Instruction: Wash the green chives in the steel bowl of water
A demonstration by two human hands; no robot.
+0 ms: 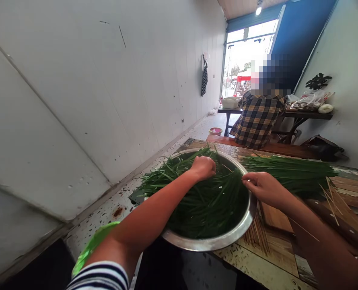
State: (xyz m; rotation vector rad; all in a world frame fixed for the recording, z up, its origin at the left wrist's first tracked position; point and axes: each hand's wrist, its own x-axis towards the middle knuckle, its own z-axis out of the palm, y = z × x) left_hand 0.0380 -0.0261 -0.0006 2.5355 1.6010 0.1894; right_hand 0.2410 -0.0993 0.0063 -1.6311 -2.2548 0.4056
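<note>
A big steel bowl (215,241) full of long green chive leaves (209,201) sits at the table's near edge. My left hand (203,167) is curled shut over the far side of the pile, gripping leaves. My right hand (265,187) hovers at the bowl's right rim, fingers pinched on the ends of some leaves. A second heap of chives (290,173) lies on the table to the right of the bowl.
Thin bamboo skewers (257,235) lie beside the bowl on the wooden table (278,257). A person in a checked shirt (257,119) sits ahead with their back to me at another table (305,114). A white wall (91,100) runs along the left.
</note>
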